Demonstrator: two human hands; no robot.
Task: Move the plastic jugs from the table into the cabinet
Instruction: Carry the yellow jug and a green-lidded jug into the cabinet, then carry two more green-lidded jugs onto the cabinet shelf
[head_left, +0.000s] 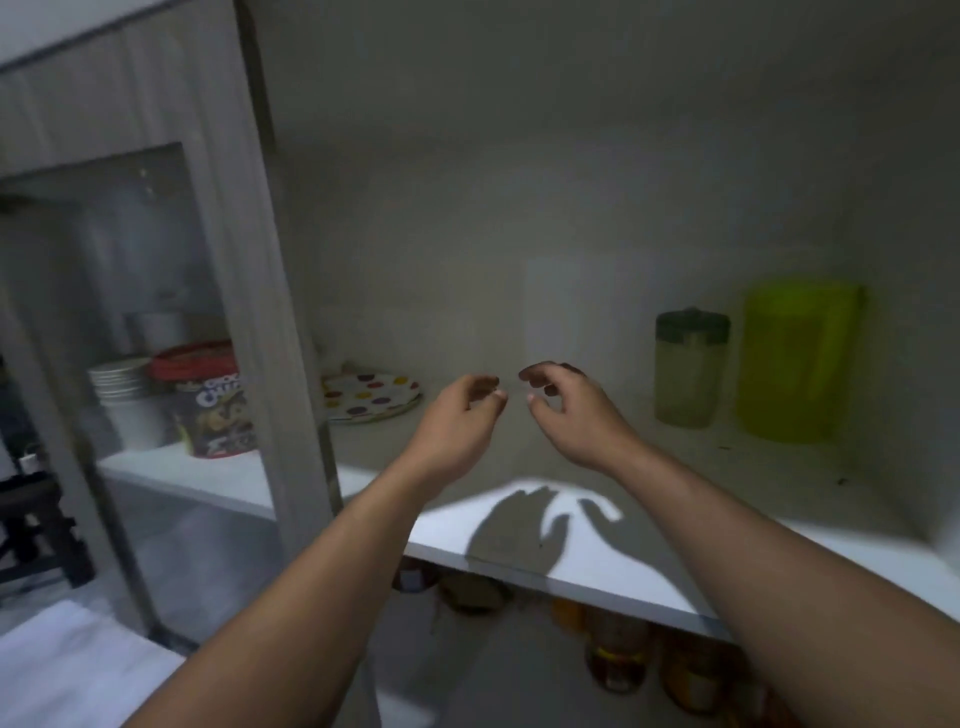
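Both my arms reach into the open cabinet above its white shelf (613, 566). My left hand (460, 415) and my right hand (563, 410) hover side by side at the shelf's middle, fingers curled and apart, holding nothing. A yellow-green plastic jug (795, 364) stands upright at the right of the shelf. Just left of it stands a smaller clear plastic jug with a dark green lid (688, 369). Both jugs are well clear of my hands. No table shows in the view.
A stack of polka-dot plates (371, 397) lies at the shelf's left. Behind a glass door (156, 312) on the left stand a snack jar (215, 402) and white cups (127, 402). Jars (618, 654) fill the lower shelf.
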